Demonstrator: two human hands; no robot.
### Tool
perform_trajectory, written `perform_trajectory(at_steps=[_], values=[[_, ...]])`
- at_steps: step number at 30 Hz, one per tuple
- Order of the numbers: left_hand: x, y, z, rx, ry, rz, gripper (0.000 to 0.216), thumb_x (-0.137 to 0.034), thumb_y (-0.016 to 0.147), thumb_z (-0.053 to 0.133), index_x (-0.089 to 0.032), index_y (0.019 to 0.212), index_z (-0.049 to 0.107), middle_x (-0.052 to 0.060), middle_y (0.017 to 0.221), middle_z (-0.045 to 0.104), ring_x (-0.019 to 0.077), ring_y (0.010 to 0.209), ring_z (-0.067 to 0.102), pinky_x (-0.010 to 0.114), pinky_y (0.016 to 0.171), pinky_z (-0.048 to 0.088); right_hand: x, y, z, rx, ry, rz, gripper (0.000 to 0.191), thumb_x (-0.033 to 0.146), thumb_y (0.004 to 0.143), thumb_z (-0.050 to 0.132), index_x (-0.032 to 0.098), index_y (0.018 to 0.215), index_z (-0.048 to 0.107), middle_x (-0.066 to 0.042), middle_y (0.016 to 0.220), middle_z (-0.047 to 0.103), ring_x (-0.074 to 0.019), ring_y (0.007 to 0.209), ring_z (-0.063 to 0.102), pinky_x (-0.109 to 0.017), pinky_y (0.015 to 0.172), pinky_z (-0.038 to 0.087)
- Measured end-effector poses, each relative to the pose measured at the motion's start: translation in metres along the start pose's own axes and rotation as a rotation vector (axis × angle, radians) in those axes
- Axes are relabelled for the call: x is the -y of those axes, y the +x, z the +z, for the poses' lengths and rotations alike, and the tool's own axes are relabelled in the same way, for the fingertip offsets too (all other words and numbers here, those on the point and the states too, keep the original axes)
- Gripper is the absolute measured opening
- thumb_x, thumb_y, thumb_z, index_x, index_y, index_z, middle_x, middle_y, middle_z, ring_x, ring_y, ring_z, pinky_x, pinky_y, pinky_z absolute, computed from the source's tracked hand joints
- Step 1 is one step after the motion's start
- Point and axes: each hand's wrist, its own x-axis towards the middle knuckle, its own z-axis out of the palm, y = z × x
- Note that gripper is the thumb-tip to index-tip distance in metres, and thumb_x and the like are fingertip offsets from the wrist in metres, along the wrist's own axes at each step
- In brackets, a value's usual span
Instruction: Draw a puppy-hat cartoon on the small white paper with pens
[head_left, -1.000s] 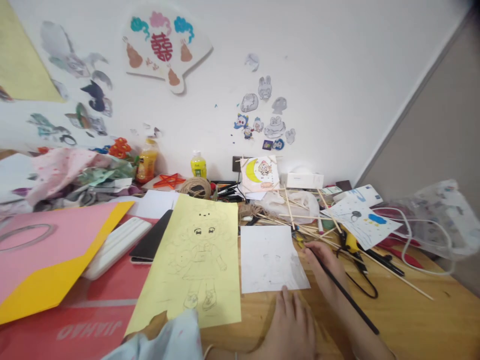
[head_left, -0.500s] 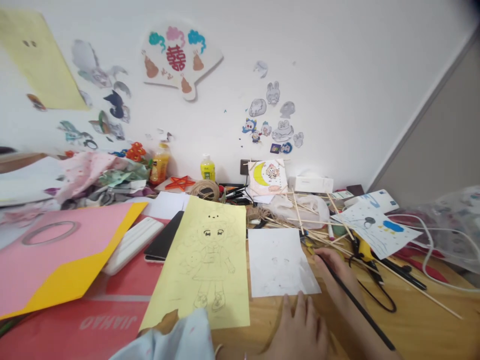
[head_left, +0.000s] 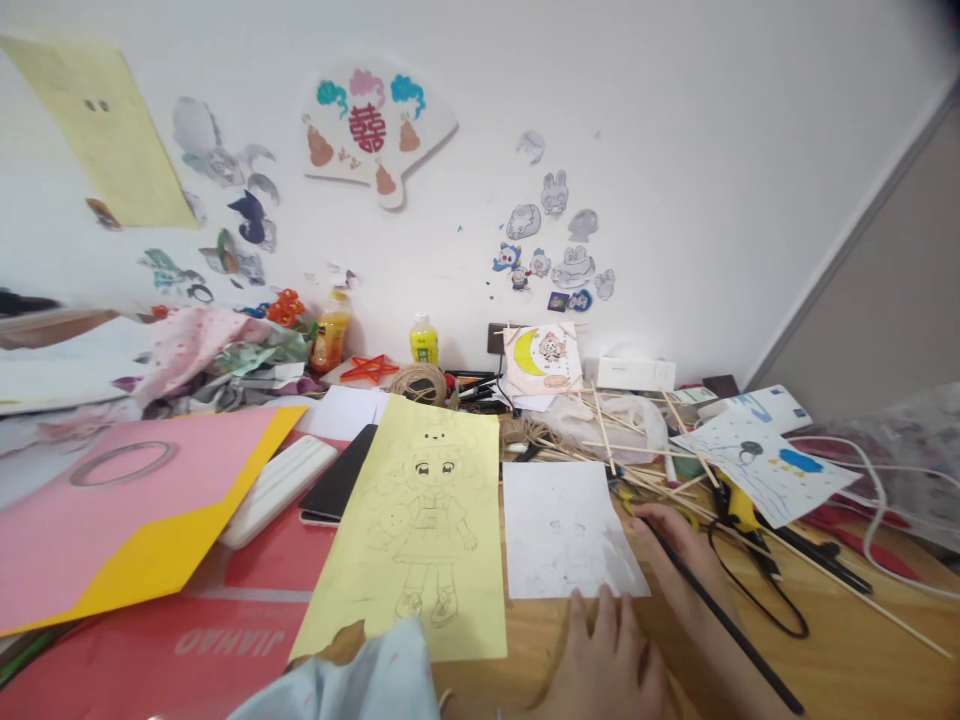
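My left hand (head_left: 600,660) rests with spread fingers on the wooden table, its fingertips at the lower edge of a small white sheet (head_left: 551,570) with faint pencil marks. My right hand (head_left: 682,560), just right of that sheet, is closed around a long black pencil (head_left: 731,610). Its tip is hard to make out; the shaft slants down to the right. Left of the white sheet lies a yellow sheet (head_left: 472,480) with a pencil drawing of a doll-like figure. A light blue sleeve (head_left: 345,685) covers part of its lower edge.
A pink and yellow folder (head_left: 187,460) with a tape ring lies left, beside a white case (head_left: 281,490) and a black phone (head_left: 337,480). Thin wooden sticks (head_left: 862,590), a yellow-handled tool (head_left: 742,510) and a white cable (head_left: 874,510) clutter the right. Bottles (head_left: 424,340) stand near the wall.
The view has shifted slightly, so the scene sits a little farther right and lower. Both hands keep their places by the white sheet, and the pencil stays in my right hand.
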Motion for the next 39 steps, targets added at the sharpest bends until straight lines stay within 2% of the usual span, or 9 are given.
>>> perform_trajectory(at_steps=[3,6,9,12,17,31,39], values=[[0.002,-0.003,-0.003,0.017,-0.013,0.009,0.063,-0.059,0.091,0.05,-0.011,0.132,0.054,0.027,0.138,0.047,0.0461,0.126,0.043,0.065,0.088,0.041,0.009,-0.004,0.002,0.047,0.046,0.068,0.035,0.053,0.079,0.058,0.02,0.079,0.068,-0.009,0.082,0.072,-0.0265,0.075,0.066,-0.035,0.067,0.053],[0.004,-0.005,-0.008,0.03,-0.034,0.028,0.062,-0.057,0.093,0.047,-0.01,0.132,0.054,0.026,0.141,0.045,0.0438,0.131,0.038,0.062,0.094,0.037,0.014,-0.01,0.01,0.239,0.055,0.123,0.038,0.053,0.083,0.052,0.022,0.063,0.062,-0.001,0.057,0.062,-0.0182,0.049,0.053,-0.029,0.049,0.045],[0.006,-0.007,-0.013,0.032,-0.054,0.039,0.066,-0.057,0.095,0.044,-0.005,0.135,0.05,0.027,0.143,0.042,0.041,0.132,0.038,0.055,0.101,0.033,0.016,-0.014,0.022,0.325,0.067,0.111,0.039,0.047,0.08,0.054,0.024,0.05,0.045,0.004,0.042,0.044,-0.0151,0.044,0.043,-0.027,0.046,0.038],[0.005,-0.009,-0.018,0.027,-0.074,0.038,0.067,-0.056,0.095,0.043,-0.003,0.137,0.049,0.027,0.141,0.044,0.0389,0.129,0.042,0.051,0.104,0.03,0.015,-0.016,0.032,0.398,0.015,0.117,0.038,0.043,0.076,0.053,0.025,0.048,0.035,0.006,0.043,0.038,-0.0142,0.045,0.04,-0.027,0.048,0.036],[0.005,-0.011,-0.023,-0.001,-0.094,0.029,0.067,-0.054,0.095,0.045,-0.004,0.139,0.046,0.026,0.142,0.044,0.038,0.127,0.043,0.052,0.105,0.026,0.012,-0.016,0.036,0.41,-0.029,0.115,0.034,0.039,0.078,0.046,0.025,0.05,0.032,0.005,0.046,0.037,-0.0148,0.049,0.041,-0.027,0.05,0.034],[0.006,-0.013,-0.031,0.006,-0.119,0.037,0.069,-0.054,0.096,0.04,-0.001,0.139,0.044,0.028,0.142,0.042,0.0413,0.128,0.041,0.055,0.104,0.027,0.01,-0.015,0.036,0.46,-0.039,0.12,0.032,0.038,0.076,0.046,0.024,0.05,0.034,0.005,0.049,0.036,-0.0139,0.053,0.038,-0.026,0.051,0.031],[0.005,-0.014,-0.032,0.033,-0.145,0.026,0.069,-0.054,0.097,0.039,-0.001,0.14,0.042,0.029,0.145,0.038,0.0422,0.133,0.036,0.056,0.106,0.026,0.012,-0.013,0.029,0.438,0.03,0.209,0.03,0.037,0.079,0.045,0.024,0.053,0.04,0.007,0.043,0.034,-0.0129,0.046,0.036,-0.026,0.048,0.031]])
